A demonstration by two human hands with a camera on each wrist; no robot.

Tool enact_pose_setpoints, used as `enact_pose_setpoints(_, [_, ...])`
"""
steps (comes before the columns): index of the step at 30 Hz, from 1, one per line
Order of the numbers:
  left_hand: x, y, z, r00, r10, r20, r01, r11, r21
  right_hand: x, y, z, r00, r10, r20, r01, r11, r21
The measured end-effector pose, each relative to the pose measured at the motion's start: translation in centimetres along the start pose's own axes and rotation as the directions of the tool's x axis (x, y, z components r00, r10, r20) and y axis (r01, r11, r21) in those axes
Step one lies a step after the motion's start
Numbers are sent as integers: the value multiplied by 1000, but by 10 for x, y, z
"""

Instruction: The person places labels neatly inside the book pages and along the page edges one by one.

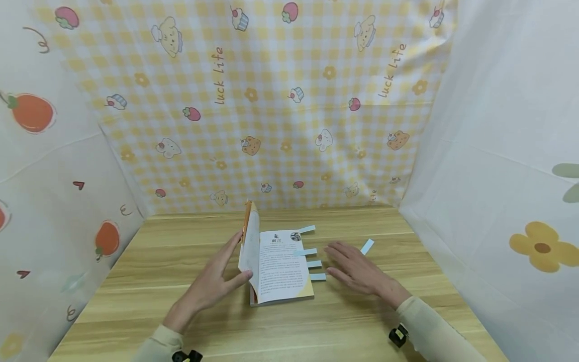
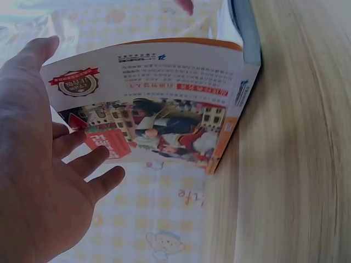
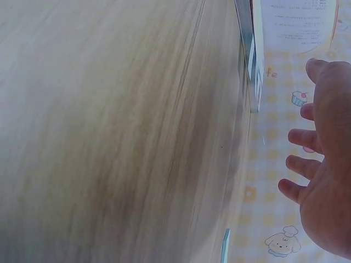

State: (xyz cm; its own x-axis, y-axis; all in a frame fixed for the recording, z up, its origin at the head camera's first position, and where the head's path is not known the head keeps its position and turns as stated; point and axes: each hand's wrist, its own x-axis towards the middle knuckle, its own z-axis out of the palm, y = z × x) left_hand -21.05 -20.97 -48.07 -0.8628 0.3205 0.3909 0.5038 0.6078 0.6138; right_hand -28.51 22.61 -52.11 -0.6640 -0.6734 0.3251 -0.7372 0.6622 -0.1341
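A book [image 1: 282, 266] lies on the table, its front cover [image 2: 142, 98] and some first pages raised nearly upright on the left. My left hand [image 1: 210, 281] holds this raised part by its outer edge, the thumb on the page side and the fingers against the picture cover. Several pale blue paper strips [image 1: 317, 277] stick out from the book's right edge; one strip [image 1: 305, 253] overlaps the printed page. Just right of them is my right hand [image 1: 357, 269], palm down with relaxed fingers and nothing held. In the right wrist view, its fingers [image 3: 303, 138] point toward the book.
Another pale blue strip [image 1: 368, 246] lies on the wooden table [image 1: 181, 236], just beyond the right hand. A checked, cartoon-printed cloth [image 1: 271, 110] hangs along the back edge. White printed cloths [image 1: 488, 201] hang along both sides.
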Motion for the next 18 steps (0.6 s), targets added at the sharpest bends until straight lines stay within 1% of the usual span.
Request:
enact_pose_setpoints(7, [6, 3, 13, 997, 7, 71, -10, 999, 45, 1, 1, -2, 999, -17, -31, 18, 1000, 6])
enact_pose_setpoints(11, [9, 4, 21, 993, 37, 112, -45, 997, 68, 1, 2, -2, 999, -21, -42, 21, 1000, 11])
enact_pose_setpoints(14, [11, 5, 28, 986, 54, 156, -71, 991, 109, 1, 2, -3, 998, -22, -50, 23, 1000, 12])
enact_pose_setpoints(18, [13, 3, 39, 971, 68, 229, -106, 982, 158, 0, 3, -2, 998, -24, -61, 24, 1000, 5])
